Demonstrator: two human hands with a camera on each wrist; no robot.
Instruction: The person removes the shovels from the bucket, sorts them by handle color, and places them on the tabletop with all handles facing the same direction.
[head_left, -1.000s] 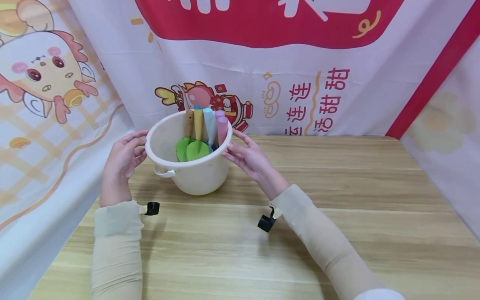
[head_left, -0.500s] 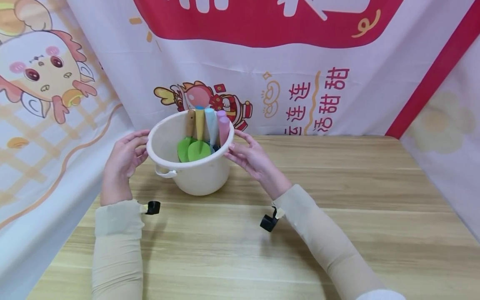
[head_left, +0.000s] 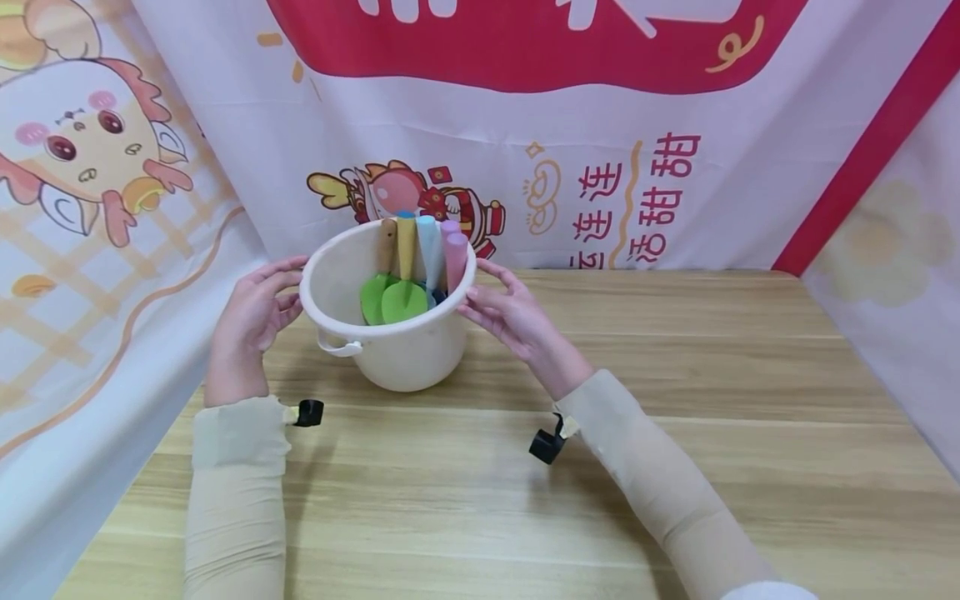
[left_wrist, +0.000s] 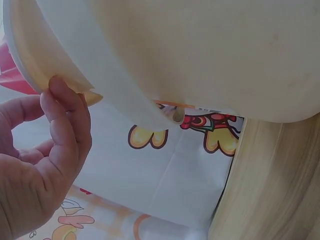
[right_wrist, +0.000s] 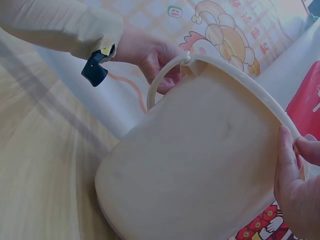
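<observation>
Nearest us runs the wooden table (head_left: 450, 492); toward its far left, our left hand (head_left: 258, 308) and right hand (head_left: 517, 323), both half curled, hold the white bucket (head_left: 412, 362) by opposite sides. Inside lean green trowels (head_left: 405, 302) and pink handles (head_left: 456, 260); behind hangs printed cloth (head_left: 480, 121).

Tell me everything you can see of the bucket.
The bucket is cream-white, round and plastic-looking, opening upward, its white handle hanging outside below the rim. Inside are tools with coloured grips, two of them green-bladed. The left hand and right hand grip opposite sides of the rim. I cannot tell whether it rests on the table.
</observation>
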